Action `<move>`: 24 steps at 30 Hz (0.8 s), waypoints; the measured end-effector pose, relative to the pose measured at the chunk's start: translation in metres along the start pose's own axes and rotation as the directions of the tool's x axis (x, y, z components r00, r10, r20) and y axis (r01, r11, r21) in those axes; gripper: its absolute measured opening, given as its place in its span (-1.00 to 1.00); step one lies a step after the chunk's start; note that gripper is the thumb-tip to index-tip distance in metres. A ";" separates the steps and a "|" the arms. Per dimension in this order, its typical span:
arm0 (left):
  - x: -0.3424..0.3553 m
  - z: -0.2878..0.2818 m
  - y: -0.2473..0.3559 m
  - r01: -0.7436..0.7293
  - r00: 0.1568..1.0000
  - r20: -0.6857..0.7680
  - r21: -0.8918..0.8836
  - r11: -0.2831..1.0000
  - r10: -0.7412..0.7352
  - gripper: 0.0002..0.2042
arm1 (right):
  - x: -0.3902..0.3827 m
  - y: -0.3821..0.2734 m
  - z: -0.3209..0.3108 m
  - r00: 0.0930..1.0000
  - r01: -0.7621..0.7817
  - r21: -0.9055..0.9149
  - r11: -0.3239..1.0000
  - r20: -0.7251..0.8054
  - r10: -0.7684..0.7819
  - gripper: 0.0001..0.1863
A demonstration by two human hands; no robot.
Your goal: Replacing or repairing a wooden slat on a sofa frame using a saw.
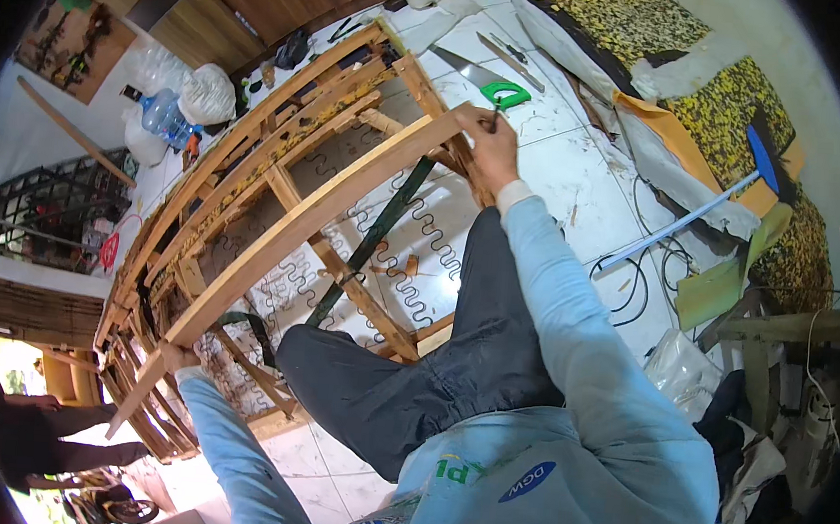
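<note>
A long, pale wooden board [316, 214] slants across the sofa-like wooden frame [223, 156], from lower left to upper right. My left hand [177, 356] is closed round the board near its lower end. At the upper end my right hand [491, 152] grips it, and a thin dark thing, perhaps a pencil, sticks up between the fingers. Beneath the board the frame shows wooden slats, a dark green strap [384, 222] and zigzag metal springs [427, 226]. A handsaw [486, 82] with a green handle lies on the tiles just beyond my right hand.
Yellow-and-black foam [722, 118] and fabric lie at the right, with a blue-headed pole [681, 222] and black cable [627, 291] nearby. Blue water jug [165, 120] and white bags stand at the far left. Another person [48, 431] is at the lower left, by a doorway.
</note>
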State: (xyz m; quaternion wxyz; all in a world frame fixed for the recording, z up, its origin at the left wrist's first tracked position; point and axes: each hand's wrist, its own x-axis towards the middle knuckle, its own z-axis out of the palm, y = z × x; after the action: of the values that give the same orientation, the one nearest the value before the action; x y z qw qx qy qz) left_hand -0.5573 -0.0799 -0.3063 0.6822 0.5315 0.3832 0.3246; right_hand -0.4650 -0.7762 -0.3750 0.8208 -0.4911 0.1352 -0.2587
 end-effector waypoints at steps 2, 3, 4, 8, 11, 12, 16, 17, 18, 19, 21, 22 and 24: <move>-0.006 0.040 -0.037 0.154 0.985 0.072 0.050 0.987 -0.158 -0.46 | 0.028 0.011 -0.024 0.995 0.025 -0.062 0.998 -0.095 -0.030 -0.68; -0.003 0.038 -0.043 0.214 0.976 0.021 0.093 0.972 -0.216 -0.45 | 0.027 0.016 -0.023 0.992 0.042 -0.199 0.979 -0.108 -0.064 -0.66; 0.002 0.041 -0.050 0.222 0.974 0.025 0.100 0.970 -0.225 -0.45 | 0.024 0.021 -0.026 0.988 0.056 -0.335 0.941 -0.116 -0.100 -0.65; 0.065 0.007 -0.037 0.211 0.923 0.285 0.179 0.961 -0.256 -0.46 | 0.001 0.013 -0.003 0.993 -0.013 -0.179 0.984 -0.116 -0.008 -0.61; 0.089 0.008 -0.053 0.314 0.839 0.376 0.257 0.914 -0.394 -0.45 | -0.003 0.005 -0.005 0.989 -0.119 -0.178 0.977 -0.104 0.102 -0.65; 0.107 0.009 -0.043 0.297 0.840 0.386 0.262 0.918 -0.382 -0.45 | 0.001 0.008 -0.008 0.992 -0.058 -0.274 0.960 -0.121 0.025 -0.65; 0.082 0.041 -0.077 0.528 0.760 0.276 0.266 0.807 -0.588 -0.43 | 0.004 0.018 -0.027 0.988 0.034 -0.457 0.889 -0.118 -0.098 -0.65; 0.081 0.031 -0.067 0.413 0.806 0.373 0.202 0.888 -0.460 -0.41 | 0.002 0.018 -0.020 0.990 0.031 -0.435 0.900 -0.109 -0.087 -0.65; 0.081 0.022 -0.056 0.296 0.828 0.459 0.131 0.946 -0.322 -0.39 | -0.002 0.017 -0.014 0.990 0.038 -0.413 0.910 -0.106 -0.089 -0.62; 0.066 0.030 -0.069 0.265 0.878 0.359 0.184 0.946 -0.316 -0.42 | -0.002 0.016 -0.018 0.988 0.050 -0.427 0.903 -0.111 -0.107 -0.59; 0.054 0.035 -0.068 0.348 0.892 0.233 0.195 0.917 -0.389 -0.45 | -0.008 0.009 -0.018 0.992 0.000 -0.353 0.936 -0.117 -0.044 -0.60; 0.058 0.028 -0.059 0.407 0.896 0.102 0.194 0.892 -0.431 -0.48 | -0.011 0.004 -0.011 0.993 -0.053 -0.252 0.966 -0.114 0.025 -0.61; 0.065 0.026 -0.060 0.350 0.927 0.074 0.186 0.918 -0.368 -0.53 | -0.010 0.003 -0.011 0.992 -0.087 -0.258 0.962 -0.116 0.058 -0.62</move>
State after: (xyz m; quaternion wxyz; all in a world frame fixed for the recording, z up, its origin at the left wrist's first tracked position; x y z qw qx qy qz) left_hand -0.4999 -0.0502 -0.3725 0.7020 0.5249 0.4631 0.1309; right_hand -0.4773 -0.7774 -0.3832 0.7489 -0.5757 0.2302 -0.2342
